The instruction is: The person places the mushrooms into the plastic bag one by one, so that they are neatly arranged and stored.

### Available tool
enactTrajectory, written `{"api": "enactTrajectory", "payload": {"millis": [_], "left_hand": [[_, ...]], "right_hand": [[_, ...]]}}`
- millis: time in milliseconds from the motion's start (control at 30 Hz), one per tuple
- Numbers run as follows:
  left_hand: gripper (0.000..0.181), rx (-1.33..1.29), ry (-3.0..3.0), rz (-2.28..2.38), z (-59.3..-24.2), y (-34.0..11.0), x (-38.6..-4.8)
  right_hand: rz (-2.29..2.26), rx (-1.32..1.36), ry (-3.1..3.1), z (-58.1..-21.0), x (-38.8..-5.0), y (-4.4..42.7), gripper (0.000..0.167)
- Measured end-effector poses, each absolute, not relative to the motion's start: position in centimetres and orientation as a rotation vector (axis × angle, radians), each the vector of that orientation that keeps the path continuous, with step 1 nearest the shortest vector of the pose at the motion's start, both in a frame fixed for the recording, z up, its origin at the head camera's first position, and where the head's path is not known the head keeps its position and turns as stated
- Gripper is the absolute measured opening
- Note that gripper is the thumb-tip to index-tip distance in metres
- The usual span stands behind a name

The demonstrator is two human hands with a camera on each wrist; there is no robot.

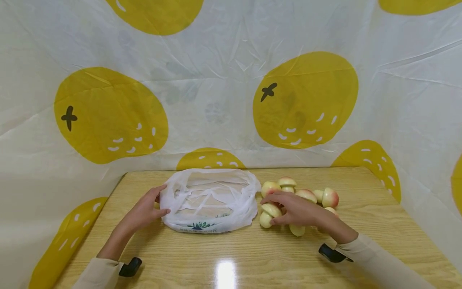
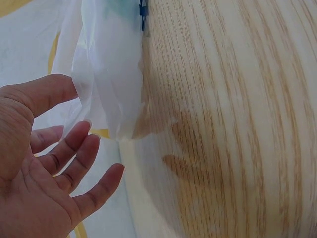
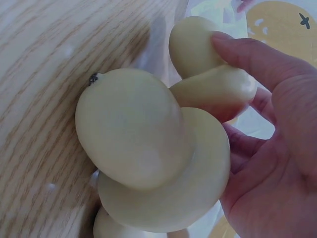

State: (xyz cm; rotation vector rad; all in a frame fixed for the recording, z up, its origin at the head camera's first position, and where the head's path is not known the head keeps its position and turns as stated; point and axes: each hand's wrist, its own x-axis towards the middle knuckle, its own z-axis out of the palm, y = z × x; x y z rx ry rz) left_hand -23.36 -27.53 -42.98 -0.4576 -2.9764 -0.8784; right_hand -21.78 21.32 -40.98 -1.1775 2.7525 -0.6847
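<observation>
Now, this mushroom [image 1: 268, 211], just right of the bag [image 1: 234, 223], is likely light, firm and slick, probably best taken where cap meets stem; the right hand [image 1: 294, 206] pinches it, thumb against fingers, while the left [image 1: 146, 206], loosely spread, touches the bag.

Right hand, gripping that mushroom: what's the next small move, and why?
Probably lift the mushroom toward the plastic bag: the right hand grips it, the bag's mouth is open close by, and the left hand touches the bag's side.
</observation>
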Motion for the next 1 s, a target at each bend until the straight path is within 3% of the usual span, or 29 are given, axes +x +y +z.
{"api": "enactTrajectory", "payload": {"millis": [533, 1000], "left_hand": [[0.082, -0.489, -2.946, -0.888, -42.95, -27.57, -23.25], [0.081, -0.494, -2.939, -0.904, -42.72, -27.44, -22.99]], "right_hand": [[-0.79, -1.258, 2.681, -40.84, -22.03, 21.49, 0.055], [-0.822, -1.158, 2.717, -40.48, -21.92, 21.43, 0.057]]}}
